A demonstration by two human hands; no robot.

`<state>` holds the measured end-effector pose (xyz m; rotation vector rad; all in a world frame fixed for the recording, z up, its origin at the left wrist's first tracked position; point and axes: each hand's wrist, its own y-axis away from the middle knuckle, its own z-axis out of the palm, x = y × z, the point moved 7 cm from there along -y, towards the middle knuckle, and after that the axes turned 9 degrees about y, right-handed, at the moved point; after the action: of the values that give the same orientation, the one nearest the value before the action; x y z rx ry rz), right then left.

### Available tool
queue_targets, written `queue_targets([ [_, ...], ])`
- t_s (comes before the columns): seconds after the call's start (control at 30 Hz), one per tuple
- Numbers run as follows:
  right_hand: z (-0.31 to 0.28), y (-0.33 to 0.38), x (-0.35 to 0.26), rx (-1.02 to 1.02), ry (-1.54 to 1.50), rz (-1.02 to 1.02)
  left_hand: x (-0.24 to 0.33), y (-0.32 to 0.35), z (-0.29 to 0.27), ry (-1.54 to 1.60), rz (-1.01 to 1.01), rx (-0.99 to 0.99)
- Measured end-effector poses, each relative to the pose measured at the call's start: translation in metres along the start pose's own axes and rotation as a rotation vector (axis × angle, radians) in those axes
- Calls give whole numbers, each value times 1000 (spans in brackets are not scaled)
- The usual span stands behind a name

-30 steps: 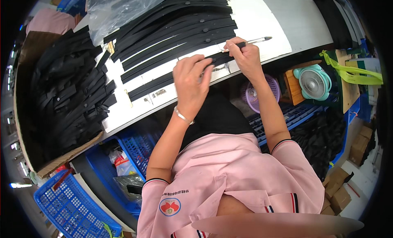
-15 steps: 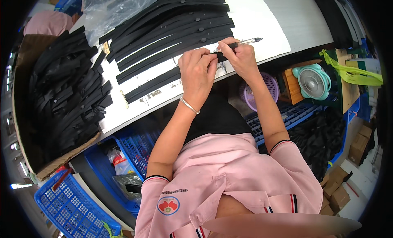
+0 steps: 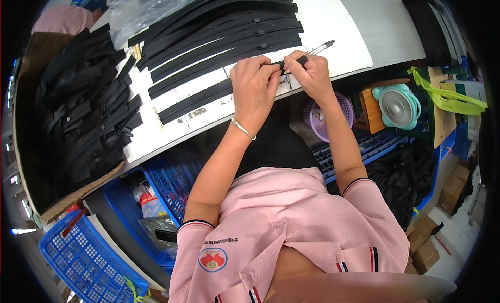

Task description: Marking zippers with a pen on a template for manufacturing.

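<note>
On the near edge of the white-topped table, my left hand (image 3: 255,87) has its fingers closed on a black fabric strap (image 3: 200,98), which runs off to the left. Beside it, my right hand (image 3: 312,76) grips a pen (image 3: 316,49) with a clear barrel and a dark end pointing up to the right. The right fingertips are close to the strap's end, between the two hands; the pen's lower end is hidden there. Beyond my hands, several more black straps (image 3: 224,29) lie in rows, some carrying small round dark pieces.
An open cardboard box (image 3: 28,147) full of black straps stands at the left, with clear plastic sheeting (image 3: 140,14) behind. Below the table are blue crates (image 3: 94,261), a purple basket (image 3: 348,113) and a teal fan (image 3: 398,106).
The pen has tilted more steeply upward as my right hand turned slightly. My left hand still grips the strap, and the view has shifted a little.
</note>
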<state>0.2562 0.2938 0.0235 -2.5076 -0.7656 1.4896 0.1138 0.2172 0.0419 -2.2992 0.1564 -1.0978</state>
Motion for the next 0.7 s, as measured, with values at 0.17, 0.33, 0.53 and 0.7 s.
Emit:
queue_targets([
  [0.17, 4, 0, 1, -60, -53, 70, -3, 3, -1, -1, -3, -15],
  [0.33, -13, 10, 4, 53, -127, 93, 4, 9, -1, -167, -52, -146],
  [0.53, -13, 14, 12, 179, -147, 107, -39, -27, 13, -117, -69, -173],
  [0.7, -12, 14, 15, 174, -134, 138, -50, -31, -10, -10, -87, -107],
])
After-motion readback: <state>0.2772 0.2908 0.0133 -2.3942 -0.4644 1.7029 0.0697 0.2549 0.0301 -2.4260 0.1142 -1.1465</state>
